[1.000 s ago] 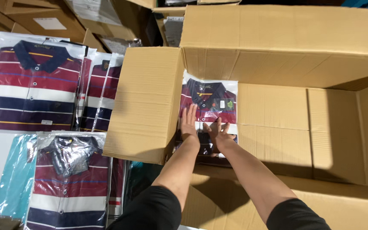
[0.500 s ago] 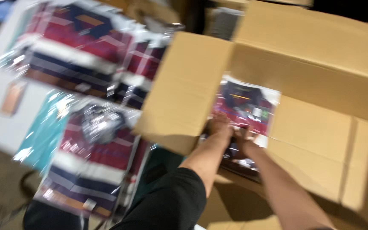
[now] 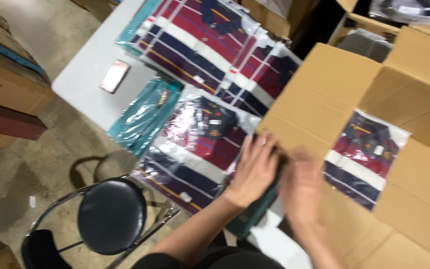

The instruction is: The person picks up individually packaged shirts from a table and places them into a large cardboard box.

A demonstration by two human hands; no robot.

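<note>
Cardboard dominates the right of the view: a large open cardboard carton [image 3: 414,199] with its near flap [image 3: 319,99] folded outward over the edge of the white desk [image 3: 85,74], so the opening stays free for packing. Inside it lies one bagged striped polo shirt [image 3: 367,157], flat and collar up, filling the bottom of the box. Both hands sit at the carton's near corner, just off the flap. The left hand [image 3: 255,169] rests with fingers spread across a dark teal bagged garment [image 3: 260,209] that stands on edge between the two hands, and the right hand [image 3: 302,192], blurred by motion, presses against its other side; the hands seem closed on it together, though the blur keeps me from telling how firm the right one's hold is. Just beside the left hand, a bagged maroon and navy striped shirt [image 3: 195,144] lies on the desk edge, overlapping a teal bagged shirt [image 3: 145,114]. Further back, more striped shirts in bags [image 3: 210,40] are fanned in an overlapping row, each collar showing. A small reddish-brown flat object [image 3: 114,75] sits apart on the bare desk. A black round stool [image 3: 110,214] stands on the concrete floor below.
</note>
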